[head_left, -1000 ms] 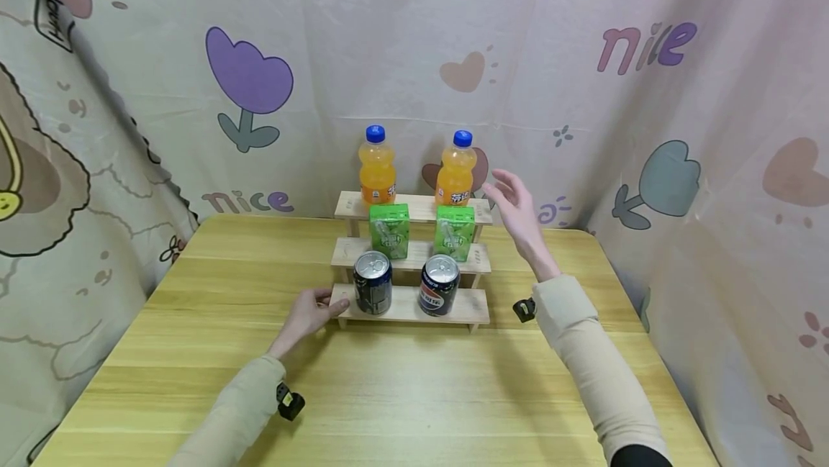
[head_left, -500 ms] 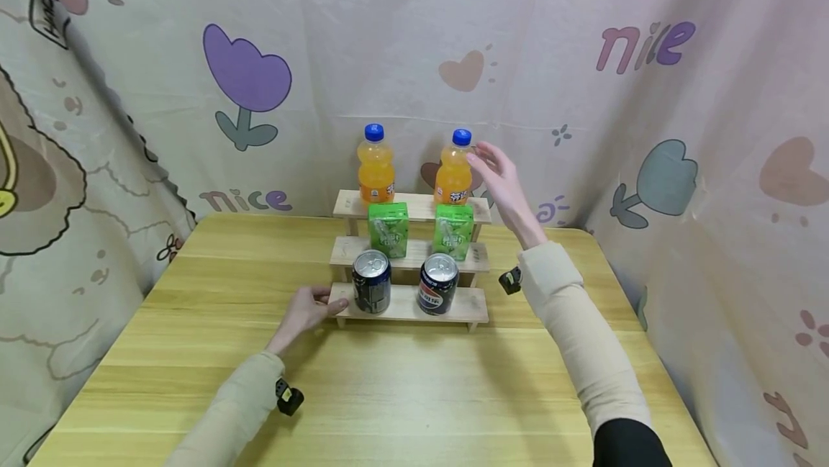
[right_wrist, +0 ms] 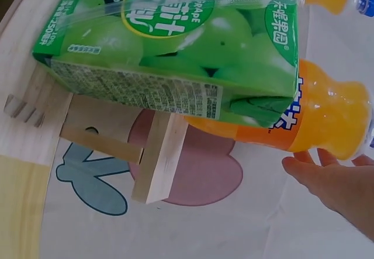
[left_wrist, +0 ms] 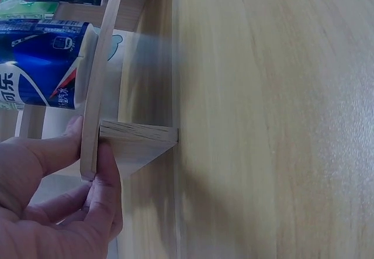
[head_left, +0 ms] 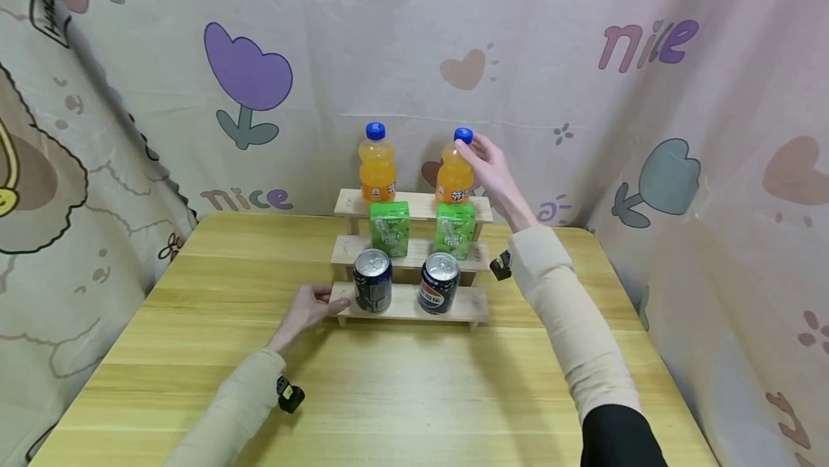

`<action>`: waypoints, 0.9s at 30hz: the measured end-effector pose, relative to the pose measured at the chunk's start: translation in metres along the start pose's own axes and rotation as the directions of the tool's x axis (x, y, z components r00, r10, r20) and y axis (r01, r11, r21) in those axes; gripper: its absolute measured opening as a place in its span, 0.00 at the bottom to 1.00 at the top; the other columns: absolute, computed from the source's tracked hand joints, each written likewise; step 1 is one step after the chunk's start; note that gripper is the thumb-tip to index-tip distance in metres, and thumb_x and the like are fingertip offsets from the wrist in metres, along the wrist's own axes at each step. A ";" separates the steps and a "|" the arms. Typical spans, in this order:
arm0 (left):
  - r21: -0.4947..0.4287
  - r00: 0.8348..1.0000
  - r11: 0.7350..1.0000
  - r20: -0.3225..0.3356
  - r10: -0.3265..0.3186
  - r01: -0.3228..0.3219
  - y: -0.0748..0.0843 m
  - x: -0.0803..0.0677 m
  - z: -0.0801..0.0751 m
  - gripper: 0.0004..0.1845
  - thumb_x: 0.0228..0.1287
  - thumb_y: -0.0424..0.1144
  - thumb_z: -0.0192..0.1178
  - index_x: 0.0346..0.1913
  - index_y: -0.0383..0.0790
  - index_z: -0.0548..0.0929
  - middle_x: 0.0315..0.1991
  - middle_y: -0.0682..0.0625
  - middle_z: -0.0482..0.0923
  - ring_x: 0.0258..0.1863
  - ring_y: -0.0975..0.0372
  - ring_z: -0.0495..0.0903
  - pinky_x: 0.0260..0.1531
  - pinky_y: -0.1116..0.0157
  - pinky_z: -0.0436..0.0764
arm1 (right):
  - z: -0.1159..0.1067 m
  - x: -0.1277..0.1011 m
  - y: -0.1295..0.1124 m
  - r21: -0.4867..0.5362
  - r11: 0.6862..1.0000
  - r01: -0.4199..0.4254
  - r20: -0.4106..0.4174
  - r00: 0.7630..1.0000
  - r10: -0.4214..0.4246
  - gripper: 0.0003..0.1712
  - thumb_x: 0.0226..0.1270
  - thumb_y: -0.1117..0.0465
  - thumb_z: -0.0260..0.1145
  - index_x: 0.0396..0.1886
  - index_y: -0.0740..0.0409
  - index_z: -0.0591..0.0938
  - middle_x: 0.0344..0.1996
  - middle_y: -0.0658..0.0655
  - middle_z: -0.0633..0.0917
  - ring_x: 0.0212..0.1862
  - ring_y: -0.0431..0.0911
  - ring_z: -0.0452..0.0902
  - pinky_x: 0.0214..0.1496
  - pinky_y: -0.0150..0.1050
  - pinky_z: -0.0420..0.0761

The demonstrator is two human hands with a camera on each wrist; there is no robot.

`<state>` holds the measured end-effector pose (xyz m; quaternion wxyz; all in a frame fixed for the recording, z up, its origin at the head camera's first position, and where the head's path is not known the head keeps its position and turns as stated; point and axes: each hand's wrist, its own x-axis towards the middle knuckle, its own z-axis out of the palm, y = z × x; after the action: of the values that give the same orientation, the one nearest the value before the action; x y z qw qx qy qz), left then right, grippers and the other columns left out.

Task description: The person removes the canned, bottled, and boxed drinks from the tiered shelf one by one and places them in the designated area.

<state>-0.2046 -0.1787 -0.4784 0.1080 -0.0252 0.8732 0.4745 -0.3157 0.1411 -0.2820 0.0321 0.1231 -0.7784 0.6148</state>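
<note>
Right hand [head_left: 487, 162] fingers curl round the neck of the orange bottle [head_left: 454, 175] on the wooden rack's [head_left: 476, 305] top step, rt side, while left hand [head_left: 309, 310] pinches its bottom-left corner, prob. to steady it w/ cans & cartons aboard.

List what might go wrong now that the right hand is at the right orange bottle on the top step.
1. The right hand touches the blue-capped orange soda bottle near its cap; held that high, it may tip.
2. The green juice carton stands just below; a falling bottle could knock it over.
3. The left hand grips only the wooden stepped rack at its lowest corner; it might shift.
</note>
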 end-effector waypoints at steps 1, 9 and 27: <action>-0.003 1.000 1.000 0.000 -0.001 0.001 0.000 0.000 0.000 0.25 0.51 0.46 0.64 0.48 0.30 0.76 0.39 0.39 0.80 0.32 0.61 0.79 0.34 0.66 0.79 | 0.001 0.001 0.000 0.006 1.000 -0.001 0.003 1.000 0.001 0.29 0.62 0.45 0.55 0.61 0.50 0.66 0.60 0.56 0.70 0.62 0.49 0.64 0.66 0.51 0.59; -0.005 1.000 1.000 0.002 -0.008 0.008 0.000 0.001 0.000 0.23 0.51 0.45 0.64 0.46 0.30 0.77 0.37 0.40 0.81 0.30 0.61 0.78 0.32 0.67 0.78 | 0.005 0.004 -0.002 0.053 0.999 -0.011 -0.003 1.000 0.011 0.26 0.65 0.49 0.53 0.58 0.57 0.68 0.57 0.59 0.72 0.58 0.49 0.66 0.64 0.48 0.62; 0.034 1.000 0.999 -0.002 -0.010 0.010 0.000 0.002 0.000 0.24 0.51 0.47 0.64 0.46 0.32 0.78 0.38 0.41 0.80 0.32 0.60 0.77 0.31 0.68 0.76 | 0.000 0.006 -0.006 -0.013 1.000 0.010 -0.046 0.999 -0.011 0.22 0.63 0.51 0.55 0.53 0.59 0.71 0.53 0.61 0.74 0.54 0.50 0.68 0.62 0.48 0.64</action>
<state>-0.2067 -0.1787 -0.4790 0.1099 -0.0280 0.8811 0.4592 -0.3203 0.1393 -0.2755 0.0541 0.1128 -0.7806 0.6124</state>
